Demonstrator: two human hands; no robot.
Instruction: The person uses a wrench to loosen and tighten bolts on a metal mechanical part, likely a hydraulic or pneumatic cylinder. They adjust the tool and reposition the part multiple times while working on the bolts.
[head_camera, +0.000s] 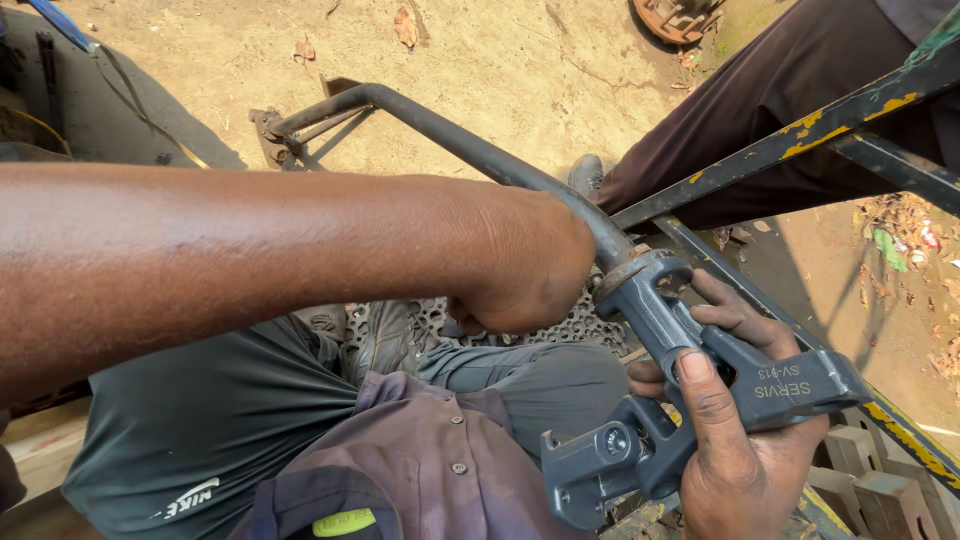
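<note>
Head view looks down on our two hands at a grey metal bracket that sits at the near end of a long dark steel tube. Our right hand is wrapped around the bracket's lower body, thumb laid across its top face and fingers curled beneath, at right and near. Our left hand is closed in a fist just left of the tube's collar; what it grips is hidden behind the knuckles, so we cannot tell. We judge the bracket heavy, rigid and hard-edged, with a dull, dry finish that should not slip; the thick middle web where our right hand sits looks the safest hold, clear of the pivot bolt and the forked ends. The tube runs away to the far left and would lever strongly. Below lies dry sandy ground, a perforated metal plate, and a yellow-flecked frame bar crossing at right. Another person's dark trouser leg stands close, leaving little room.
</note>
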